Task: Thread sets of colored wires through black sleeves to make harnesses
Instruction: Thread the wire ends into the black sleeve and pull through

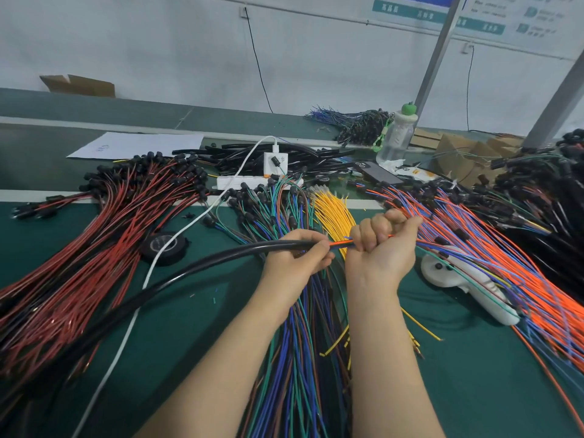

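Black long bendy sleeve point(221, 255) is gripped at its mouth by the left hand point(297, 256) to keep it steady — the right hand point(384, 245) squeezes a thin orange-and-blue wire bunch point(340, 245), likely to push it in. Behind lie loose yellow wires point(335, 213).

- Two bare hands: one left hand point(297, 257), one right hand point(382, 245).
- One long black rubber sleeve point(196, 263).
- One thin bunch of orange and blue wires point(341, 244).
- Four loose wire heaps on the green counter point(458, 374): one red-and-black heap point(110, 235), one green-blue-brown heap point(284, 203), one yellow heap point(335, 213) and one orange-and-blue heap point(474, 222). The single wires are too many to count.
- One pile of short black sleeves point(240, 153), too many to count.
- One roll of black tape point(162, 248).
- One white power strip point(230, 182), one white charger point(275, 162).
- One clear plastic bottle with a green cap point(395, 137).
- One dark phone point(377, 172).
- One white paper sheet point(136, 145).
- One brown cardboard box point(77, 85).
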Action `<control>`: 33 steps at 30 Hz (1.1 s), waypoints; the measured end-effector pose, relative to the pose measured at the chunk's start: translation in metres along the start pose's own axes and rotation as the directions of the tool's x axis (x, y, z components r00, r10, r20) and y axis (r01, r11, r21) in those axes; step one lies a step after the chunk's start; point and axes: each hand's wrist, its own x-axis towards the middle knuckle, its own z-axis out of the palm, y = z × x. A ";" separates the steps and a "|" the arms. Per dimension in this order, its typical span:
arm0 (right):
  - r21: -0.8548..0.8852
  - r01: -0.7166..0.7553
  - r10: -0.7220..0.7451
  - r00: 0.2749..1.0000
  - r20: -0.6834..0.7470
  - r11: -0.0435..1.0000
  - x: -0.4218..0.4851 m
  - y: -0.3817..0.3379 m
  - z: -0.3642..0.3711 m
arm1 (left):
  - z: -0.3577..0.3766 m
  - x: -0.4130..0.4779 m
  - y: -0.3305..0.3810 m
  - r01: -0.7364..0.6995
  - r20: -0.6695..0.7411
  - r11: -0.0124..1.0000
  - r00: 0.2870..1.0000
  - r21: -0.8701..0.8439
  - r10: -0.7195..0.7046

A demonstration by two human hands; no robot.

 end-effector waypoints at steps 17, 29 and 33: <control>-0.019 -0.031 0.031 1.000 -0.007 0.999 -0.003 0.003 0.002 | 0.000 0.001 -0.002 0.117 0.076 0.968 0.992 -0.220 -0.103; 0.190 -0.139 0.155 0.985 -0.072 0.972 0.002 0.003 -0.005 | -0.008 0.003 0.002 0.291 0.196 0.890 0.952 -0.351 -0.234; 0.192 -0.127 0.140 0.988 -0.057 0.973 0.005 0.002 -0.007 | -0.017 0.007 0.007 0.374 0.272 0.851 0.919 -0.369 -0.285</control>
